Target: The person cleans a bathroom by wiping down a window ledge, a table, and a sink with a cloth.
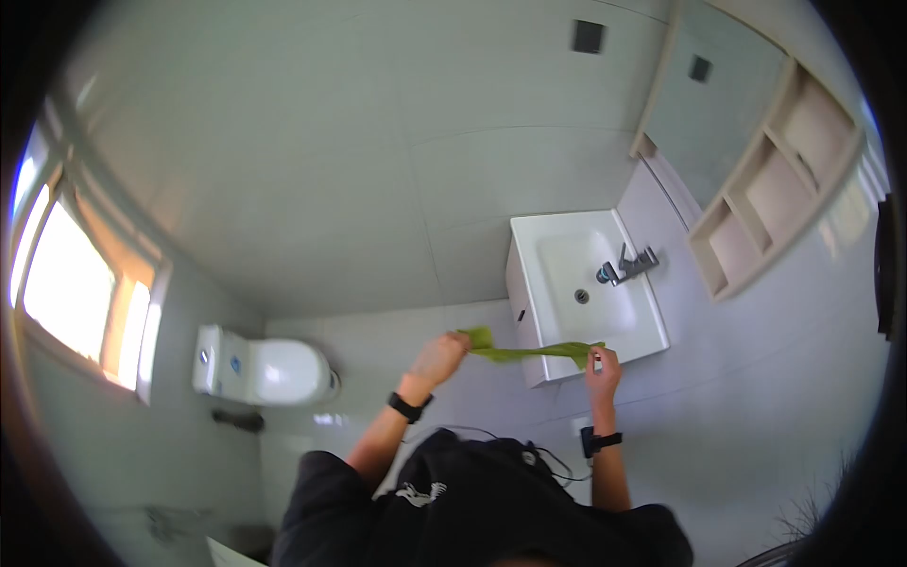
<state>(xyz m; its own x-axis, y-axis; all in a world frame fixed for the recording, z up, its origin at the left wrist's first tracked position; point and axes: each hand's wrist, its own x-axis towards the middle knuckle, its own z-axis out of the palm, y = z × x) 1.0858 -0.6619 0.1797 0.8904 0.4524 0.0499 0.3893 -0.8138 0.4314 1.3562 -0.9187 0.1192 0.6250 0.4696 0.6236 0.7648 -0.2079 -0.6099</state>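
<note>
A green cloth [537, 352] is stretched between my two hands, in front of the near edge of the white sink [557, 248]. My left hand [442, 359] is closed on its left end, and a short flap sticks out past the fingers. At the other end, my right hand [603, 370] pinches the cloth between thumb and fingers, close to the sink's front rim. Between the hands the cloth hangs narrow and slightly twisted. A dark faucet [631, 268] stands at the basin's right side, beyond my right hand.
To the left is a white toilet [288, 371] with its lid down, below a bright window [76, 283]. A mirror cabinet [718, 104] with open shelves [770, 189] hangs above the sink. A thin dark cable [557, 463] runs in front of my body.
</note>
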